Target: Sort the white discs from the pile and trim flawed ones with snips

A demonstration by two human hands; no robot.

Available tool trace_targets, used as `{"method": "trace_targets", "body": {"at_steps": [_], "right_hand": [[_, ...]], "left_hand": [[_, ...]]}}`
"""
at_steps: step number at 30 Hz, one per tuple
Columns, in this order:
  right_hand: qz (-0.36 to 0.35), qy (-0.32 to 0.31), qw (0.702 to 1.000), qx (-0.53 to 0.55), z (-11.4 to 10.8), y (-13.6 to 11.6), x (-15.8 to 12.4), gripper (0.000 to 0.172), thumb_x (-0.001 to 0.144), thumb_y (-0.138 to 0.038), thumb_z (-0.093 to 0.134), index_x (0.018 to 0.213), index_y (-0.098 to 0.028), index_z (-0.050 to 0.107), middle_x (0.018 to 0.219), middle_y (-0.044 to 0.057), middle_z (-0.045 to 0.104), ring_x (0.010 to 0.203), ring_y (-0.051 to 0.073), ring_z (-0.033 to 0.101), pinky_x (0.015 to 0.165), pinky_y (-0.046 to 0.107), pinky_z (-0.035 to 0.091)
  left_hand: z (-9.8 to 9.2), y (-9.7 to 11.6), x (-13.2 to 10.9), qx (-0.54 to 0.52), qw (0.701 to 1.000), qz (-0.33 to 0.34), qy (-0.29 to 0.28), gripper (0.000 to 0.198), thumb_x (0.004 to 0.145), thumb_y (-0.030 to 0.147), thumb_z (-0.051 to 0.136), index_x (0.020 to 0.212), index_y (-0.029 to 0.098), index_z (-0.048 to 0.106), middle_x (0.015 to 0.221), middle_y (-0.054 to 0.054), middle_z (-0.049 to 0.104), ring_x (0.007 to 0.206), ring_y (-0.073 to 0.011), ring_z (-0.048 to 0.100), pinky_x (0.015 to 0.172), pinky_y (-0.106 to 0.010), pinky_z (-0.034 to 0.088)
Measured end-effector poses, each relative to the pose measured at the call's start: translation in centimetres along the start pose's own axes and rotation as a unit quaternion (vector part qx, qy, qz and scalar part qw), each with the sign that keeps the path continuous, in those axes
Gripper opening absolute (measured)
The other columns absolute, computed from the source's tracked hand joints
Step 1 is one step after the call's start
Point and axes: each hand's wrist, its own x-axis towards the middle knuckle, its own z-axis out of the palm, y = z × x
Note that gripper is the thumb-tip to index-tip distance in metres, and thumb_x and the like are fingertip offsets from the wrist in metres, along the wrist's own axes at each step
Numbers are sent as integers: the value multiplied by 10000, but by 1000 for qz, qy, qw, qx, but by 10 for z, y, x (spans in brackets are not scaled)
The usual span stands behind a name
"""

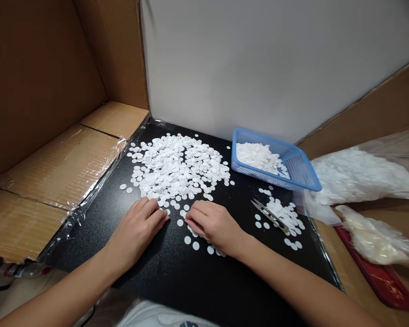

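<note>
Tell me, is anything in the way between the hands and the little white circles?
Nothing visible is. The left hand touches the near edge of the pile of white circles, and the right hand rests on loose ones. The snips lie off to the right, apart.

- Desk [177,268]: black, smooth, faintly speckled.
- Discs [177,165]: white, matt, paper-like.
- Basket [295,170], right of centre: blue plastic mesh.
- Snips [269,215]: shiny metal.
- Walls [37,68], upper left: brown matt cardboard.

No legible txt; red tray [391,287] marks unreadable.
</note>
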Motion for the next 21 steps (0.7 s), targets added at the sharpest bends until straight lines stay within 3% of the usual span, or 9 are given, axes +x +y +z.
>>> {"method": "trace_targets", "body": {"at_steps": [4,10,16,21], "right_hand": [[63,-16,995,79,-3,1,1,101,967,-205,608,873,-172,622,824,33,635,731,152,581,667,258,466],[81,-21,993,88,-5,0,5,113,925,-121,600,829,-181,610,794,27,612,715,163,564,666,282,461],[225,-41,945,234,-17,3,12,155,846,-88,624,743,-198,587,775,-7,604,693,131,569,624,240,437],[293,-73,940,162,-25,10,17,174,826,-98,625,696,-196,566,744,-16,567,650,129,530,582,251,390]], "left_hand": [[-2,5,-1,26,999,48,3,268,1047,229,435,887,166,641,824,-40,578,778,-207,470,707,-334,372],[-1,9,-2,11,996,89,2,255,1039,229,465,868,157,640,809,-32,572,766,-198,453,692,-324,331],[-1,8,-2,-12,994,109,-1,235,1017,193,506,815,161,621,788,-27,567,756,-193,444,689,-317,321],[1,6,-2,-53,996,78,-4,165,996,247,570,850,182,612,798,-12,581,753,-187,467,686,-306,328]]}}
